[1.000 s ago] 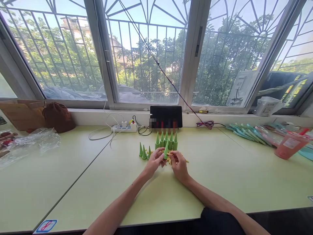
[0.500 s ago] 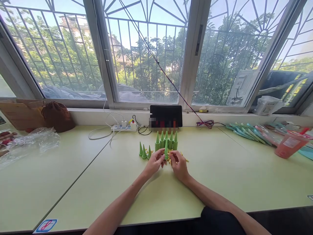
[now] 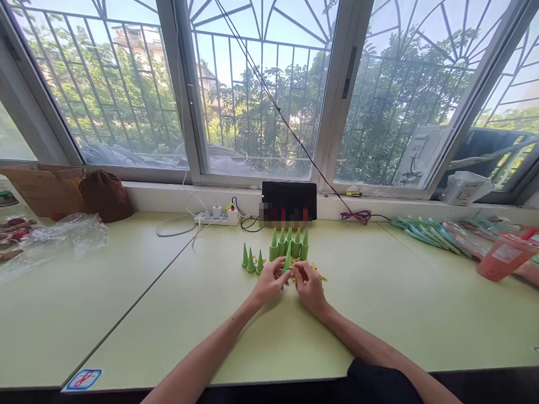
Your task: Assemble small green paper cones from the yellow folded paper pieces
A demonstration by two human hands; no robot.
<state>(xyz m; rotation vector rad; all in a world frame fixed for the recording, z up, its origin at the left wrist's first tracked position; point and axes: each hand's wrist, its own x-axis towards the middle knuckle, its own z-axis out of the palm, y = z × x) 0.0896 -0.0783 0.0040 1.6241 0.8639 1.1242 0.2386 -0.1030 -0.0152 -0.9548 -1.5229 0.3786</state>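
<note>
My left hand (image 3: 272, 280) is closed around the base of a green cone (image 3: 288, 259), which points up with a slight tilt. My right hand (image 3: 309, 285) is pinched right beside the cone's base; what its fingertips hold, if anything, is too small to make out. Small yellow pieces (image 3: 318, 271) lie scattered on the table behind and beside my right hand. Behind both hands stands a cluster of several green cones (image 3: 296, 246) on cylindrical green bases. Three separate green cones (image 3: 251, 262) stand upright to the left of my left hand.
A black tablet (image 3: 289, 203) leans at the back, near a power strip (image 3: 219, 217) with cables. On the right are a red drink cup (image 3: 501, 257) and plastic packets (image 3: 429, 233); part of another person's arm seems to show beside the cup. Brown bag (image 3: 105, 196) stands left.
The view has shifted slightly. The cone in my left hand leans a little more, and my hands stay together. What looks like another person's arm has appeared by the cup.
</note>
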